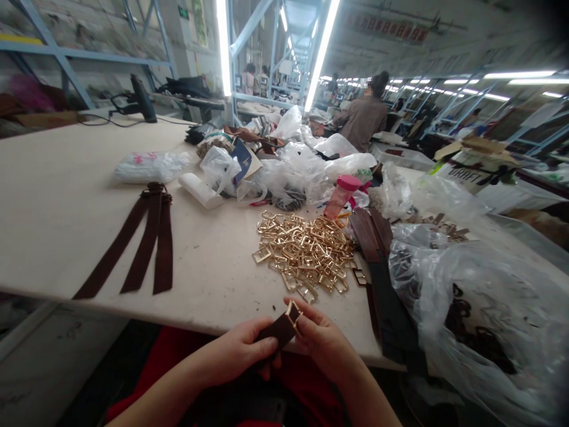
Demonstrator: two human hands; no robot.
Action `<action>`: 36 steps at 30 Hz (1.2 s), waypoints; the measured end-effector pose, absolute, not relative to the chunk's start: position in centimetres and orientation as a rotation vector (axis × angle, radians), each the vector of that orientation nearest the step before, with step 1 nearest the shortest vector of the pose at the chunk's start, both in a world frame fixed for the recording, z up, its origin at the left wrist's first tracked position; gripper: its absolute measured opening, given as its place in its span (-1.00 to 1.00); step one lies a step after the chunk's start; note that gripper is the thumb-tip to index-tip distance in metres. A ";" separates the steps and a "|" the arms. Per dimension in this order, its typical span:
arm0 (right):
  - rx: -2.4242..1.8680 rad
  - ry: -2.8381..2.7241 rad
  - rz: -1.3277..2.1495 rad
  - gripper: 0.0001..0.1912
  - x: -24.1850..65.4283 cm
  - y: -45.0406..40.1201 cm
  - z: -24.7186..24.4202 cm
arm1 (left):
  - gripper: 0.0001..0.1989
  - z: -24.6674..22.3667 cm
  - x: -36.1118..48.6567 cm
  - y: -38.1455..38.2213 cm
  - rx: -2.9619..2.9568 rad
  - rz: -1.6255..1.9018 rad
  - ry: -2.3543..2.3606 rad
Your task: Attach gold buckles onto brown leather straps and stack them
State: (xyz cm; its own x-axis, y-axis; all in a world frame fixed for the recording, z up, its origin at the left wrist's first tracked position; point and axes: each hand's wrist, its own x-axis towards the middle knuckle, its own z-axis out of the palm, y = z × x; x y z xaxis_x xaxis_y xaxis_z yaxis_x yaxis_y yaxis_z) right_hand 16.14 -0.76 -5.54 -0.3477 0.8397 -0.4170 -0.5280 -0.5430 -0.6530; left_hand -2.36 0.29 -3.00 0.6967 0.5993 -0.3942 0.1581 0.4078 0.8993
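Note:
At the front edge of the table, my left hand grips a dark brown strap, its thumb lying on top. My right hand pinches a gold buckle at the strap's upper end. Whether the strap passes through the frame of the buckle, I cannot tell. Just beyond my hands lies a heap of gold rectangular buckles. To the left, several brown straps with buckles lie fanned out on the table.
The pale table carries clear plastic bags at the back and a pink bottle beside the heap. More dark straps and a large plastic bag are on the right. A person is farther back.

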 end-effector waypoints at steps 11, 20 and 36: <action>-1.116 -0.995 1.826 -0.61 14.6 -1.7 -6.2 | -0.78 -3.3 -2.1 0.3 1.117 0.379 0.795; -1.190 -0.913 1.691 -0.62 14.0 -1.7 -6.5 | -0.73 -3.6 -2.4 0.2 1.039 0.379 0.847; -1.188 -0.855 1.624 -0.69 13.5 -2.7 -7.5 | -0.61 -4.3 -1.3 0.0 0.939 0.430 0.930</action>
State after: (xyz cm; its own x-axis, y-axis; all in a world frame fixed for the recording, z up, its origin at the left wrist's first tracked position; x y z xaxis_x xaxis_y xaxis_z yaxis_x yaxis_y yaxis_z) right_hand 13.47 -2.66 -7.54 -0.1120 0.9416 -0.3177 -0.2709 -0.3365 -0.9019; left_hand -1.29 -0.04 -4.30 0.5543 0.6751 -0.4868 0.0664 0.5472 0.8343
